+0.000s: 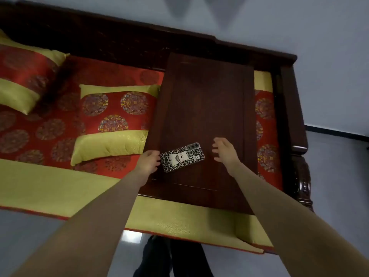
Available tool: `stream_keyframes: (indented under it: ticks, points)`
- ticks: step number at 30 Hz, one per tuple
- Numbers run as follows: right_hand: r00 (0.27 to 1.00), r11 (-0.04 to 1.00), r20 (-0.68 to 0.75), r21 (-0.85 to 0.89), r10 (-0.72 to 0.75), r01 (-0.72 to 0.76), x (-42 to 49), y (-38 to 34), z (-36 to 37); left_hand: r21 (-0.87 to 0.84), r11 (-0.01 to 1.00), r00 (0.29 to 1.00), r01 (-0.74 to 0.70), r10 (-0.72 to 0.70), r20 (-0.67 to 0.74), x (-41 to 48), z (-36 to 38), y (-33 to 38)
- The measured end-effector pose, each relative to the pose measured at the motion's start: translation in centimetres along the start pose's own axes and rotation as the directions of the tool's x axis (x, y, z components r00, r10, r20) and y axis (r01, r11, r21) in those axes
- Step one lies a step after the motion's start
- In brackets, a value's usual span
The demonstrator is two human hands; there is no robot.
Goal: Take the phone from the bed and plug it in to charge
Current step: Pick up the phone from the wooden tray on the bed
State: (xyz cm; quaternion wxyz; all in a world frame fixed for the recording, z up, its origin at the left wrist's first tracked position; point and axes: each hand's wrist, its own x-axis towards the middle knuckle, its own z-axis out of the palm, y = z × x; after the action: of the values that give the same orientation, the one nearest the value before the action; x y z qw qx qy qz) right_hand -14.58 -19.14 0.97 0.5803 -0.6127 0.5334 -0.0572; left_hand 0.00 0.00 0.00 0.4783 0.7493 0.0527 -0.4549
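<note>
The phone (182,156) lies face down in a leopard-print case with a white figure on it, camera end to the right. It rests on a dark wooden low table (203,108) set on the bed. My left hand (148,161) is at the phone's left end, fingertips touching or nearly touching its edge. My right hand (224,149) hovers just right of the phone, fingers spread and curled, not touching it. No charger or cable shows.
The bed has a red and gold patterned cover (50,132) and a dark wooden frame (295,120). A red and gold pillow (111,120) lies left of the low table, another (22,76) at far left. Grey floor (337,176) lies to the right.
</note>
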Motion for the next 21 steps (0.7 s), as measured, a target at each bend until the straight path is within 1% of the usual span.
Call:
stream_keyframes:
  ticks: [3, 6, 8, 11, 13, 15, 17, 21]
  points:
    - [0.989, 0.993, 0.089, -0.003, 0.114, -0.114, 1.6, -0.3, 1.0, -0.069, 0.992, 0.994, 0.104, -0.106, -0.02, 1.4, 0.3, 0.0]
    - [0.967, 0.979, 0.163, 0.009, 0.197, -0.201, 3.0, -0.2, 1.9, -0.112, 0.981, 0.986, 0.156, -0.162, -0.047, 2.9, 0.3, 0.0]
    - [0.96, 0.974, 0.171, 0.019, 0.22, -0.226, 3.7, 0.0, 2.0, -0.132, 0.972, 0.978, 0.194, -0.203, -0.058, 3.8, 0.1, 0.3]
    - [0.951, 0.967, 0.192, 0.025, 0.243, -0.253, 4.3, 0.3, 2.1, -0.185, 0.949, 0.964, 0.255, -0.265, -0.03, 5.0, 0.0, 0.6]
    - [0.95, 0.968, 0.197, 0.012, 0.242, -0.25, 4.7, 0.6, 2.1, -0.204, 0.94, 0.959, 0.273, -0.282, -0.015, 5.7, 0.0, 0.6]
    - [0.952, 0.971, 0.198, -0.004, 0.236, -0.24, 5.0, 0.8, 2.1, -0.222, 0.939, 0.963, 0.264, -0.27, 0.003, 6.1, 0.2, 0.7]
    - [0.953, 0.971, 0.19, -0.005, 0.235, -0.238, 5.1, 1.0, 2.2, -0.191, 0.953, 0.971, 0.236, -0.237, 0.02, 6.4, 0.4, 0.6]
    - [0.954, 0.969, 0.18, 0.016, 0.24, -0.247, 5.0, 1.1, 2.4, -0.004, 0.995, 0.995, 0.099, -0.099, 0.025, 6.7, 1.3, 0.7]
